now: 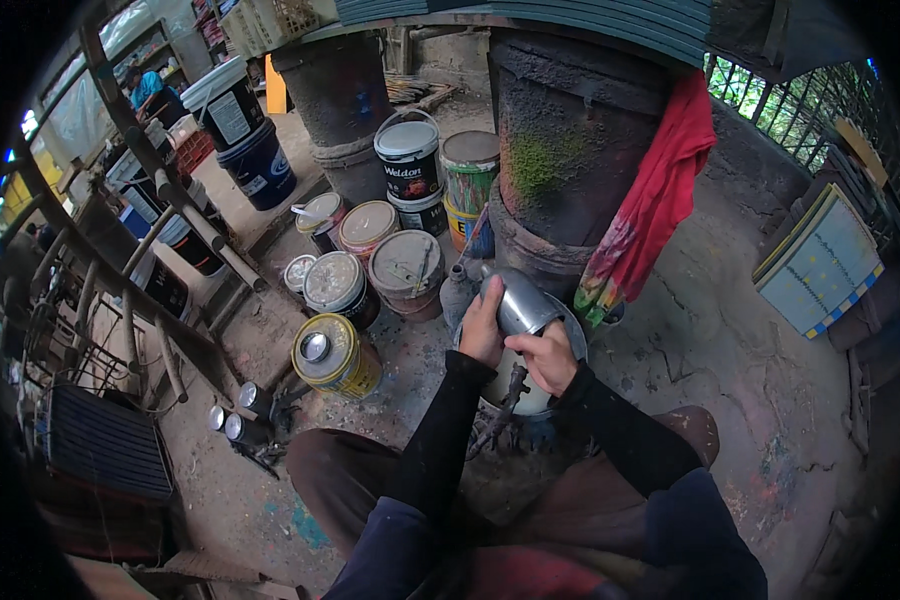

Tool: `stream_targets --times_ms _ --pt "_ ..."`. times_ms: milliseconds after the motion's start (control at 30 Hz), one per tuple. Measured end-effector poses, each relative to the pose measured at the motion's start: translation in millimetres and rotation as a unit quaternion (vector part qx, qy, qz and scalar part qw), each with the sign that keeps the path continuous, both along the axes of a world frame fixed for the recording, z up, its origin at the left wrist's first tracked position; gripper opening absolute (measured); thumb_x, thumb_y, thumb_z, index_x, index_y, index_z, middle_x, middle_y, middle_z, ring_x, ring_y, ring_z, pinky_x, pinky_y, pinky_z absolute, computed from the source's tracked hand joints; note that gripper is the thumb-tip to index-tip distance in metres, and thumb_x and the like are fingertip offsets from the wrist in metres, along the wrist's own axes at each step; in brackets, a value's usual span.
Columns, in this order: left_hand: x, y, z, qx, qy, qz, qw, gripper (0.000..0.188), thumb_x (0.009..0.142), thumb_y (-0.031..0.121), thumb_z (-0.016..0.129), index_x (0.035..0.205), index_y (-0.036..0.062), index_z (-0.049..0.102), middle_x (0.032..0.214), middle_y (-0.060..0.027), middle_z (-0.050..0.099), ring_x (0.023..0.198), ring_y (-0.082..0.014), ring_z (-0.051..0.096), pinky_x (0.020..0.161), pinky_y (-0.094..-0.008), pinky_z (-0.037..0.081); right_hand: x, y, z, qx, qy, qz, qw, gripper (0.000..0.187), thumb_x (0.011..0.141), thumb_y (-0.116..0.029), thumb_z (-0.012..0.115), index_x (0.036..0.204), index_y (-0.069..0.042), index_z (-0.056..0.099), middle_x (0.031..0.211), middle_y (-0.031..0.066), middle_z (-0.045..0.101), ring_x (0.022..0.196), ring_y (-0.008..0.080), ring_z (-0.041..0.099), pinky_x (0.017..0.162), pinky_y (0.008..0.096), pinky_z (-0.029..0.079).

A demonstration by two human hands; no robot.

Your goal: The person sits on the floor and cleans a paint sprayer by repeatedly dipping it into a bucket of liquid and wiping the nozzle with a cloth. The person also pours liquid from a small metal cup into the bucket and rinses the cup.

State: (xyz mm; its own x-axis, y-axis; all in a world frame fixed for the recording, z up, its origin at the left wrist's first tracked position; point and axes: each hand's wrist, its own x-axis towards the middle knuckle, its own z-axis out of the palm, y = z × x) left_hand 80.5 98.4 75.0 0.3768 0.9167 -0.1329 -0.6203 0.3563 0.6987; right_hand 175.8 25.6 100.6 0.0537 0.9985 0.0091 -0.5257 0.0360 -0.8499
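Between my hands, a shiny silver metal cup [522, 303] is tilted on its side, its narrow end up and to the left. My left hand [483, 328] is closed along its left side. At its lower right end, my right hand [547, 357] grips the rim, thumb outward; its other fingers are partly hidden by the cup. Directly beneath sits a round basin [582, 345] with whitish liquid in it. A dark, crusted, rod-like piece [514, 392] stands at the basin's near side, below my hands; its kind is unclear.
Several paint buckets [407, 265] crowd ahead and left, with a yellow tin [337, 357] nearest. Large dark drums [570, 150] rise ahead, a red cloth [660, 190] draped beside one. Small metal cups [248, 430] lie left. Painted boards [820, 260] lean at right.
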Motion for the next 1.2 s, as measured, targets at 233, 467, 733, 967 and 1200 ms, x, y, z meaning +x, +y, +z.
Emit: stream_targets --times_ms 233,467,733,967,1200 --pt "11 3 -27 0.031 0.065 -0.026 0.997 0.048 0.094 0.046 0.054 0.116 0.003 0.055 0.106 -0.0091 0.064 0.095 -0.0196 0.062 0.087 -0.0349 0.048 26 2 -31 0.132 -0.581 0.027 0.803 0.058 0.076 -0.019 0.066 0.125 0.008 0.049 0.113 0.0249 0.059 0.109 0.0347 0.058 0.096 0.04 0.043" --pt "-7 0 -35 -0.006 -0.118 -0.069 0.991 0.06 0.093 0.059 0.044 0.121 0.0063 0.052 0.115 -0.0086 0.06 0.103 -0.0218 0.059 0.087 -0.0349 0.049 11 3 -30 0.183 -0.615 -0.002 0.767 0.054 0.075 -0.01 0.059 0.125 0.007 0.048 0.117 0.0282 0.055 0.113 0.0402 0.053 0.1 0.0412 0.039" --pt "-12 0 -43 0.036 -0.034 -0.044 0.998 0.057 0.087 0.049 0.062 0.121 0.0043 0.052 0.113 -0.0104 0.061 0.101 -0.0214 0.061 0.087 -0.037 0.049 6 1 -20 0.117 -0.304 0.011 0.946 0.055 0.074 -0.004 0.053 0.128 0.003 0.049 0.125 0.0261 0.053 0.117 0.037 0.052 0.099 0.0443 0.04" --pt "7 -5 -31 0.067 0.007 0.018 0.998 0.051 0.085 0.037 0.07 0.118 0.0021 0.051 0.108 -0.009 0.06 0.097 -0.0187 0.059 0.088 -0.0342 0.047 37 11 -39 0.303 -0.681 0.013 0.666 0.058 0.077 -0.016 0.058 0.131 0.004 0.045 0.126 0.0271 0.052 0.119 0.0408 0.05 0.1 0.0445 0.04" --pt "-27 25 -37 0.016 -0.013 0.083 0.996 0.042 0.087 0.033 0.068 0.115 0.0055 0.051 0.102 -0.0064 0.061 0.092 -0.0183 0.061 0.083 -0.0334 0.049 32 1 -19 0.242 -0.549 0.018 0.8 0.039 0.071 -0.002 0.062 0.11 -0.001 0.06 0.117 0.0198 0.059 0.109 0.0358 0.058 0.093 0.0394 0.047"
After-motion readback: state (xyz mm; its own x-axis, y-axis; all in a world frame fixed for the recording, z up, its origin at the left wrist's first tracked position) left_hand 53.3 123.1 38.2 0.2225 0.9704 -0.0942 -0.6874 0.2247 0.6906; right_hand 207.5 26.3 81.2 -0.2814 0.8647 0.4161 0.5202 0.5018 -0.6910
